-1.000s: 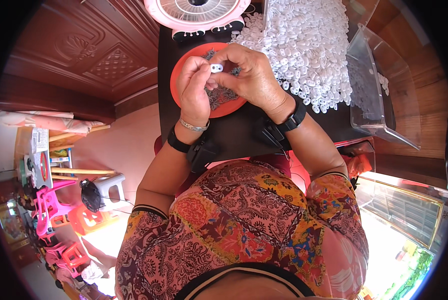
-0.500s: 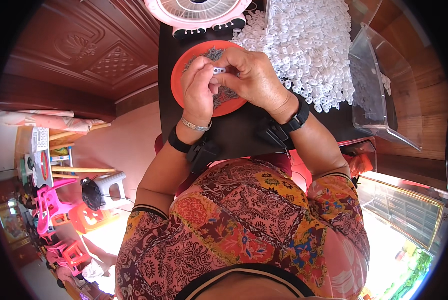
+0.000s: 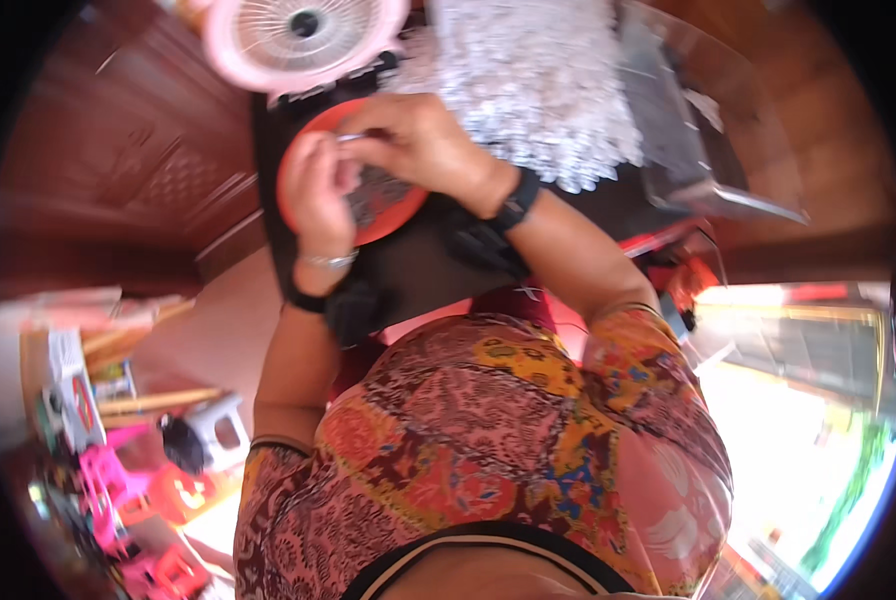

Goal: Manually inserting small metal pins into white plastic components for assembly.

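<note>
The right grip [image 3: 423, 142] pinches one piece [image 3: 350, 137] at its tips; the left grip [image 3: 322, 195] I cannot tell. Below: one dish [image 3: 404, 212].

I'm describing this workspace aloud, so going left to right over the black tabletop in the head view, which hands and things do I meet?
Bare left hand → bare right hand → wide heap of small white pieces → clear plastic bin.

We count one bare left hand [image 3: 323, 200] and one bare right hand [image 3: 433, 145] at upper centre, two black wristbands [image 3: 516, 203], one silvery bracelet [image 3: 328, 260], one round orange dish [image 3: 393, 222] and, at upper left, one round pink fan [image 3: 303, 25]. Small white plastic pieces [image 3: 543, 90], heaped at the top, blur beyond our counting.
</note>
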